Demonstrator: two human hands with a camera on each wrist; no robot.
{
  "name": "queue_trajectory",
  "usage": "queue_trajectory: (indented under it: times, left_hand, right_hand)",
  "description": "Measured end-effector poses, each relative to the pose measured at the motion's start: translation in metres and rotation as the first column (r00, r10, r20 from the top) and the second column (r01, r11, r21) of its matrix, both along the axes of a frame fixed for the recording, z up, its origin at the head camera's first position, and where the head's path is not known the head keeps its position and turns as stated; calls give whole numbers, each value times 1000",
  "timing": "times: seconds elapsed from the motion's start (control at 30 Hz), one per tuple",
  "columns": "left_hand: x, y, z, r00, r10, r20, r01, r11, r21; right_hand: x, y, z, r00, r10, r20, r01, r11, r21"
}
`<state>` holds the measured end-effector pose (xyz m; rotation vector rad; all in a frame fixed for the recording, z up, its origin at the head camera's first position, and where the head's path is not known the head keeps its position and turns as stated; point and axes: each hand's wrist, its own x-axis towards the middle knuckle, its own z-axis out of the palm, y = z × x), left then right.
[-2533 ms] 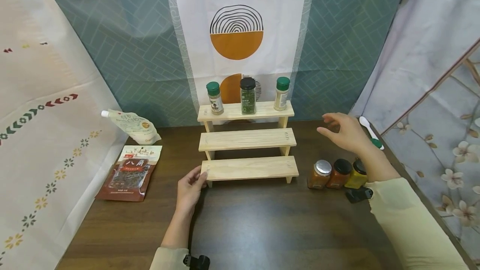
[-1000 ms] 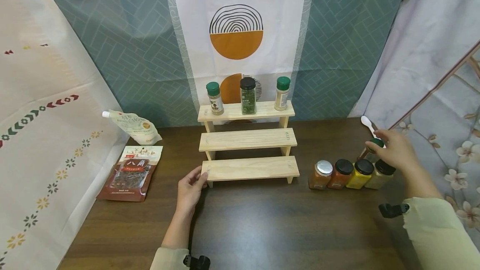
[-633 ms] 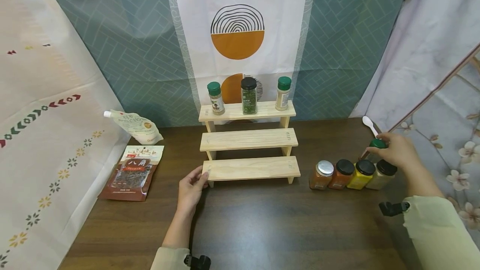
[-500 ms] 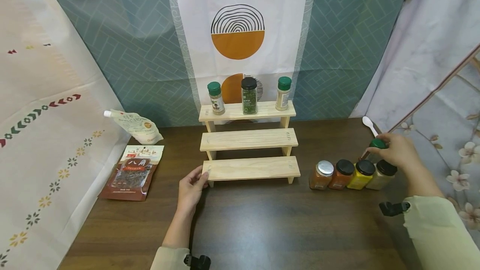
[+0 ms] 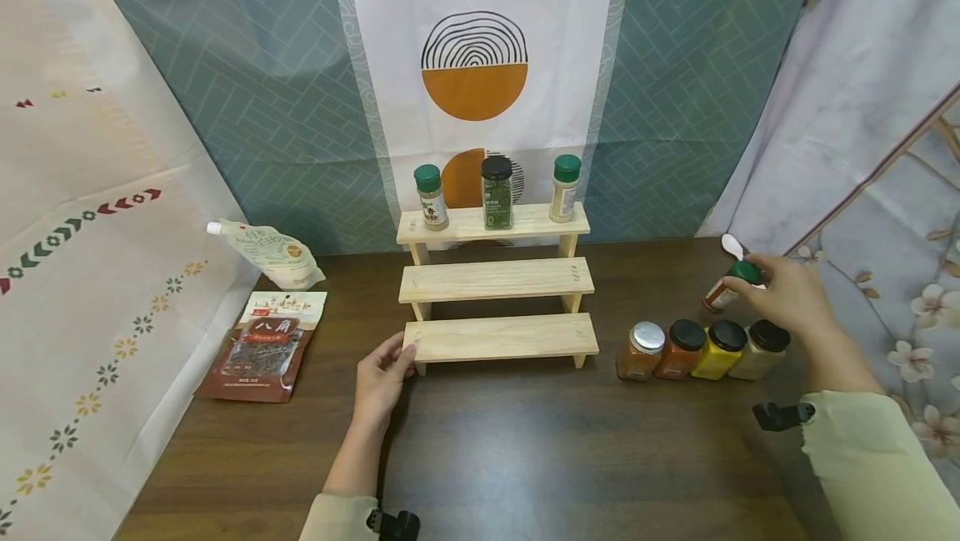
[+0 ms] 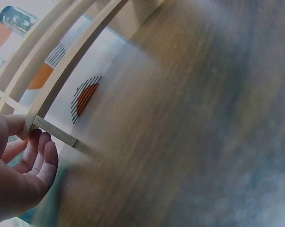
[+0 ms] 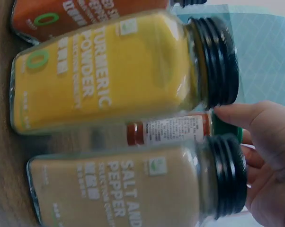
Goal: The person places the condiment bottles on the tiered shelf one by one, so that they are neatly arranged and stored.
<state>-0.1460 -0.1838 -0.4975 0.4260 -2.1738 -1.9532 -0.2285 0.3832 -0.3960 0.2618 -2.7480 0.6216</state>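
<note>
My left hand (image 5: 380, 381) pinches the left end of the lowest step of a three-tier wooden rack (image 5: 501, 338). In the left wrist view the thumb lies against the board's end and the fingers curl beneath it. Over at the right, my right hand (image 5: 793, 295) holds a green-capped spice jar (image 5: 720, 296) by its cap, thumb on the near side. That jar leans, its base towards the left. In the right wrist view, its label (image 7: 175, 130) shows between the turmeric powder jar (image 7: 109, 71) and the salt and pepper jar (image 7: 119, 187), both black-capped.
Left of the turmeric stand a silver-lidded jar (image 5: 641, 351) and a black-capped red jar (image 5: 681, 349). A white spoon (image 5: 732, 247) lies behind my right hand. Three shakers, including a green herb jar (image 5: 497, 199), occupy the top tier. A spouted pouch (image 5: 273, 256) and brown packet (image 5: 258, 353) lie left.
My right hand moved right and took hold of the green-capped jar behind the row. Since half a second ago, the jar has shifted slightly left and away. My left hand stays put.
</note>
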Motion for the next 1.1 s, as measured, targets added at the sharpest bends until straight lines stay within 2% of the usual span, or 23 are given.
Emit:
queue_trajectory:
  times: [0.27,0.53,0.77,1.1]
  left_hand:
    - [1,1,0,1000,5,-7,-5,1000,9]
    - [0,0,0,1000,4,-1,-4,1000,15]
    - [0,-1,0,1000,-4,5,4,1000,12]
    - [0,0,0,1000,0,8,0,1000,10]
  right_hand:
    - [-2,-16,10,993,55,-103,-55,998,-5]
    - [0,-36,21,981,72,-178,-76,997,-13]
    - [-1,-57,25,974,123,-187,-131,991,-28]
    - [-6,-80,20,964,176,-197,-185,982,-30]
